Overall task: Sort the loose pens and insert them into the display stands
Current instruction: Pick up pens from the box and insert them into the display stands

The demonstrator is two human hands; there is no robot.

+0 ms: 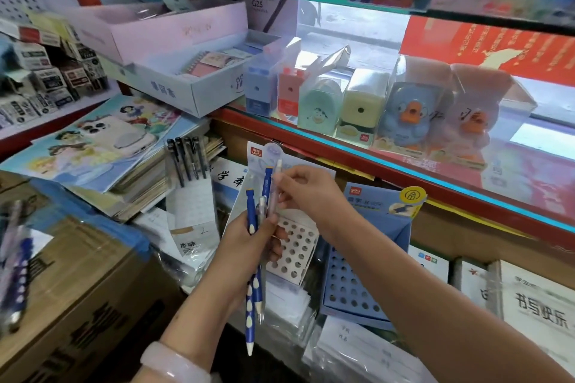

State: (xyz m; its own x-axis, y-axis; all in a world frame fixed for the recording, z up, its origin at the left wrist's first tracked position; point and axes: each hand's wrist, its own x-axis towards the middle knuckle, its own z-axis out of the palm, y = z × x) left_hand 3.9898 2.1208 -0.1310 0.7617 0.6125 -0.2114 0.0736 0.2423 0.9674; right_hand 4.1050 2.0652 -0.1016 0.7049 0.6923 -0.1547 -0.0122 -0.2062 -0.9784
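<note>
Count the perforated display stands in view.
2. The white cardboard stand with round holes sits behind the left hand; the blue cardboard stand with round holes is beside it on its right. Clutter may hide others.

Head view — looks forward and down, close over shelf (pixel 404 162).
</note>
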